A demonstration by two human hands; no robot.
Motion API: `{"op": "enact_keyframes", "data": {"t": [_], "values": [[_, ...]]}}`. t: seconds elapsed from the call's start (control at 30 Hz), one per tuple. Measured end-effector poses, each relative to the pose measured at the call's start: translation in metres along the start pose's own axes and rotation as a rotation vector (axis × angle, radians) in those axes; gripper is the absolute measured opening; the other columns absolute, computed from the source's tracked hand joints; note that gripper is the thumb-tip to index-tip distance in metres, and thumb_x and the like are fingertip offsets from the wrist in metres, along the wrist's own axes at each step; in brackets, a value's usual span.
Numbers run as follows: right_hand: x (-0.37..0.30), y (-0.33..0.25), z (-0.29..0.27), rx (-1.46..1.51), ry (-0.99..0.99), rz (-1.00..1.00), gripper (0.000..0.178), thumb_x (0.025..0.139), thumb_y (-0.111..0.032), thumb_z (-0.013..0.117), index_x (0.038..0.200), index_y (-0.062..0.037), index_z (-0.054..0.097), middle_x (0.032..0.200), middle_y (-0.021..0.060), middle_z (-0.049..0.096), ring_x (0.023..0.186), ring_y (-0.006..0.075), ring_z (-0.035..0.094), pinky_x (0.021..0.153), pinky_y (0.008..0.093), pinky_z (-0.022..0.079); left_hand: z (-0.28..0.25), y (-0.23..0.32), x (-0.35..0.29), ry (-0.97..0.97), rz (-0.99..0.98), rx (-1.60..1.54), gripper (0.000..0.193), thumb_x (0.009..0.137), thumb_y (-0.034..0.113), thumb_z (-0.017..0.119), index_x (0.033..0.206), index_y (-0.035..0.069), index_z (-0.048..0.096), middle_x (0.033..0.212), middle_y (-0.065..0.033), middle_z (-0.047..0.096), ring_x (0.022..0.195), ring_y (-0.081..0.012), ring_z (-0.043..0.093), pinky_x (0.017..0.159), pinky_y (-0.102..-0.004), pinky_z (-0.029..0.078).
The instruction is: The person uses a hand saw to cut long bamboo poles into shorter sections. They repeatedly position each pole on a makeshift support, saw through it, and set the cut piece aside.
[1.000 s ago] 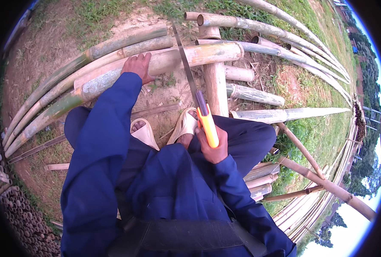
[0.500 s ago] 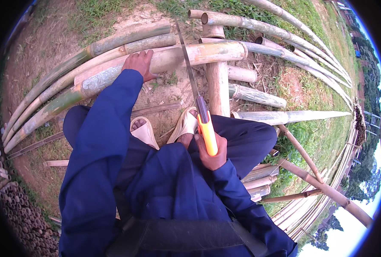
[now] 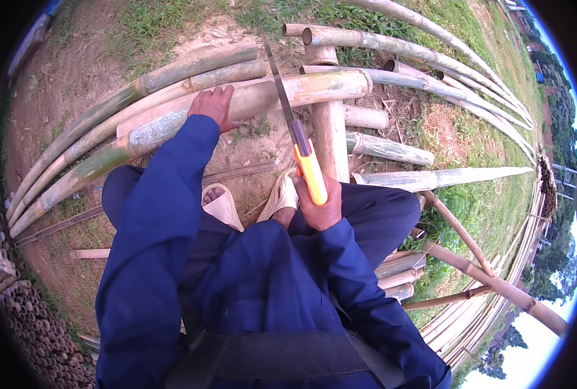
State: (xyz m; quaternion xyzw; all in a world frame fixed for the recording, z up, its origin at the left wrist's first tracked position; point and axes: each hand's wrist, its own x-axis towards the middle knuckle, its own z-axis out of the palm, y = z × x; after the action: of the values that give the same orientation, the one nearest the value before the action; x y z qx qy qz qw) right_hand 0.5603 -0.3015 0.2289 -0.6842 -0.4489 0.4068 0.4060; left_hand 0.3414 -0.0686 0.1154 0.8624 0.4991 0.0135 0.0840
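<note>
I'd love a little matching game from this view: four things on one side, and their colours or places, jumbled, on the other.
Things:
1. Left hand
2. Right hand
3. Saw handle
4. Sandals

Colours or places:
A. Cream, worn on the feet
B. Resting on bamboo
C. Orange-yellow
D. Wrapped around the saw's grip

Right pairs: 1-B, 2-D, 3-C, 4-A

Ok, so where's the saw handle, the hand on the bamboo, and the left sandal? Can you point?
Saw handle point(image 3: 310, 174): head view, middle of its orange grip.
Left hand point(image 3: 211, 108): head view, back of the hand.
Left sandal point(image 3: 223, 207): head view, its cream upper.
</note>
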Motion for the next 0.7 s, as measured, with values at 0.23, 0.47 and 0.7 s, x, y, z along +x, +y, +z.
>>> {"op": "enact_keyframes", "data": {"t": [0.23,0.47,0.7], "values": [[-0.047,-0.014,-0.014,-0.088,-0.023,-0.057,0.022,0.092,-0.012,0.076,0.109,-0.0005,0.069,0.078,0.0131,0.068,0.069,0.0227,0.067,0.069,0.036,0.053,0.017,-0.023,-0.005,0.112,0.029,-0.027,0.101,0.053,0.045,0.098,0.134,0.007,0.052,0.108,-0.0134,0.064,0.098,-0.0342,0.068,0.092,-0.0437,0.051],[-0.098,0.018,-0.025,-0.118,-0.154,-0.173,0.025,0.088,-0.016,0.074,0.11,-0.0063,0.066,0.093,0.0176,0.072,0.086,0.0392,0.071,0.077,0.0441,0.057,0.019,0.005,0.014,0.016,-0.081,-0.012,0.103,0.056,0.047,0.096,0.139,0.009,0.048,0.124,-0.0154,0.063,0.113,-0.0334,0.066,0.104,-0.0438,0.048],[-0.112,-0.012,-0.058,-0.133,0.003,-0.084,0.029,0.095,-0.02,0.075,0.12,-0.0063,0.071,0.09,0.0173,0.074,0.083,0.034,0.075,0.075,0.0384,0.058,0.003,-0.023,0.002,0.021,-0.071,0.062,0.097,0.06,0.048,0.095,0.134,0.009,0.048,0.127,-0.0176,0.063,0.117,-0.035,0.065,0.106,-0.0466,0.046]]}}
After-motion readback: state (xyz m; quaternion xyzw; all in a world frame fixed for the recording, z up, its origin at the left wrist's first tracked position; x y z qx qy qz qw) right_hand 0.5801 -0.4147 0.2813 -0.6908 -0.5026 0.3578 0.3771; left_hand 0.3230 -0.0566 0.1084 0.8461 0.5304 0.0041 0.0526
